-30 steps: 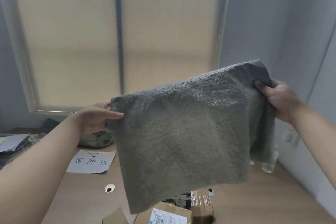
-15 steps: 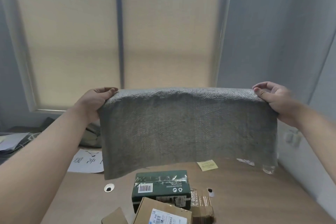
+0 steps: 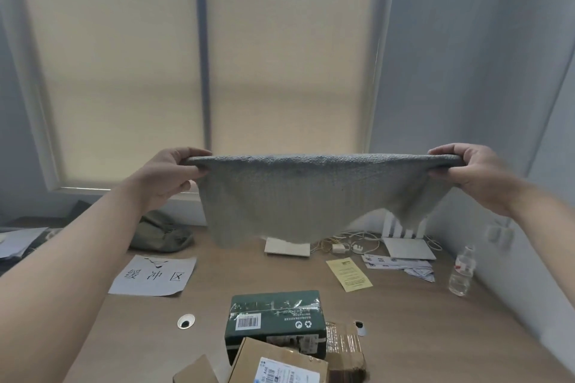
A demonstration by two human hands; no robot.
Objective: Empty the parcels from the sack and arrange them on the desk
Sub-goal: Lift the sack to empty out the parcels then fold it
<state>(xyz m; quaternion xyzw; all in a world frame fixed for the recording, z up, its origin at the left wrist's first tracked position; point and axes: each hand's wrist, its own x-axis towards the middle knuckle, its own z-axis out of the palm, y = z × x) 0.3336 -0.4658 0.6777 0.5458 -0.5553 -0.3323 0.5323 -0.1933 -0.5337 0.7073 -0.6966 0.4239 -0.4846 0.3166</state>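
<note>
A grey woven sack (image 3: 311,199) hangs stretched in the air above the wooden desk (image 3: 420,320). My left hand (image 3: 168,177) grips its left upper corner and my right hand (image 3: 469,174) grips its right upper corner. Its lower edge swings up toward the window. Below it on the desk lies a pile of parcels: a dark green box (image 3: 275,320) with a barcode, a brown cardboard box (image 3: 277,364) with a white label leaning on it, a taped brown parcel (image 3: 345,348) to the right, and a cardboard corner (image 3: 196,371) at the bottom edge.
On the desk are a white sheet with black characters (image 3: 154,275), a yellow slip (image 3: 348,274), a clear bottle (image 3: 462,270), a white router (image 3: 404,242) with cables (image 3: 348,242), an olive bag (image 3: 161,235) and a cable hole (image 3: 186,321). A wall runs along the right.
The sack went from tilted and hanging low to level and stretched flat, its lower edge lifting away. The green box and other parcels under it have come into sight.
</note>
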